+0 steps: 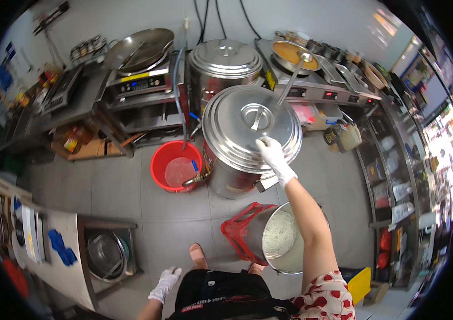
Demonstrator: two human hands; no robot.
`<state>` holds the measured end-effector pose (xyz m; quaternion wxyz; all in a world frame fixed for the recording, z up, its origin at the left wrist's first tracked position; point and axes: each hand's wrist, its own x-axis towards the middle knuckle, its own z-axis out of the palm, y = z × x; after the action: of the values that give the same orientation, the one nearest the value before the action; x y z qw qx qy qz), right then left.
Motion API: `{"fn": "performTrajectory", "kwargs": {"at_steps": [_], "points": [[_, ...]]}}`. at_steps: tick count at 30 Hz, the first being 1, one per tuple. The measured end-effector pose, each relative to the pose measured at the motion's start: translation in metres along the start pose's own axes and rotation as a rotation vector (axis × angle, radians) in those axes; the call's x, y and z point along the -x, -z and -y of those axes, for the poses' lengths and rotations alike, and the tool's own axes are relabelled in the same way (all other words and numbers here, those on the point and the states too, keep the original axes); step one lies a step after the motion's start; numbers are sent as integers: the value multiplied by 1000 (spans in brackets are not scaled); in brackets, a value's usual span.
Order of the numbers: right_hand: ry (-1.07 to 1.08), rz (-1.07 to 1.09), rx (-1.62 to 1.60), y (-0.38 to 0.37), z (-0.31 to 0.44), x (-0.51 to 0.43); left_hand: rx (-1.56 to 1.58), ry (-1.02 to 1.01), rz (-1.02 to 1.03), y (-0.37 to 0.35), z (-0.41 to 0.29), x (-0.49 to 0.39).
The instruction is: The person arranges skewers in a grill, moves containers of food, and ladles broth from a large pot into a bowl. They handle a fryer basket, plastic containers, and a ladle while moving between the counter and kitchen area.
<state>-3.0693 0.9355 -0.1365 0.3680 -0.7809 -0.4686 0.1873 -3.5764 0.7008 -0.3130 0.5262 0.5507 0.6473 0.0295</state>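
My right hand [269, 152], in a white glove, reaches over the near edge of a steel lid [230, 120] on a large stainless steel barrel [230, 180]. Its fingers are just short of the lid's handle [259, 118]; whether they grip anything cannot be made out. Low beside my black apron hangs my gloved left hand [169, 280], fingers loosely curled, with nothing seen in it. Below my right forearm stands a tall steel pot [250, 232] of pale, foamy liquid, with a red plastic stool or frame [236, 232] against it.
A red bucket [156, 170] stands under the barrel's tap [196, 180]. Behind are a second lidded barrel [226, 60], a wok [142, 48] and a pan of orange-brown liquid [290, 54] with a ladle. Steel shelves [402, 160] line the right; a steel table [66, 240] is at left.
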Motion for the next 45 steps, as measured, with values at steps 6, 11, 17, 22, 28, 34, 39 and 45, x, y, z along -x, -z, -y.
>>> {"fn": "performTrajectory", "kwargs": {"at_steps": [6, 11, 17, 22, 28, 34, 39, 45], "points": [[128, -630, 605, 3, 23, -80, 355, 253, -106, 98, 9, -38], [-480, -497, -492, 16, -3, -147, 387, 111, 15, 125, -86, -101], [-601, -275, -1150, -4, -5, -192, 367, -220, 139, 149, -243, -178], [-440, -171, -1332, -68, 35, -246, 438, -360, 194, 169, -347, -231], [-482, -76, -1444, -113, 72, -297, 532, -380, 225, 177, -431, -296], [-602, -172, -1447, -139, 70, -317, 594, -333, 396, 177, -479, -365], [-563, -208, -1378, -147, 78, -325, 790, -285, 683, 166, -519, -413], [-564, -54, -986, -141, 91, -304, 1061, -116, 800, 151, -587, -453]]}}
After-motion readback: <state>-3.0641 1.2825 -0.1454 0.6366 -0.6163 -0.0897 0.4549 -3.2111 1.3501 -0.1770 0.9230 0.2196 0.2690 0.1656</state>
